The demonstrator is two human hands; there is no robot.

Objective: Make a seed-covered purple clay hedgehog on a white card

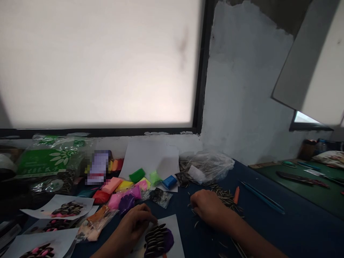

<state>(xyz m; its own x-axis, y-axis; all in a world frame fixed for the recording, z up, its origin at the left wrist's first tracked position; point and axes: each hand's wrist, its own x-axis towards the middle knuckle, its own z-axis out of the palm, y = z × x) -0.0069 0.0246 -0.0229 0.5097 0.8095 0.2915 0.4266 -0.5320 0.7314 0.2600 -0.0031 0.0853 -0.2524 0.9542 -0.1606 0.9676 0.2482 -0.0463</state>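
My left hand (135, 222) rests at the upper left edge of a white paper (176, 233), its fingers loosely bent and touching the sheet. On that paper, a purple clay patch (169, 240) is partly covered by rows of dark striped sunflower seeds (155, 240). A small orange bit shows at the bottom of the picture. My right hand (206, 208) is down at the left side of a loose pile of sunflower seeds (224, 195). Its fingers are curled together, and their tips are mostly hidden, so I cannot make out what they hold.
Bright clay packets (137, 175) lie beyond my left hand. Finished seed pictures (67, 209) are stacked at left, near a green bag (45, 161). Blue tweezers (263, 197) and an orange stick (236, 195) lie right. A clear plastic bag (212, 168) sits behind.
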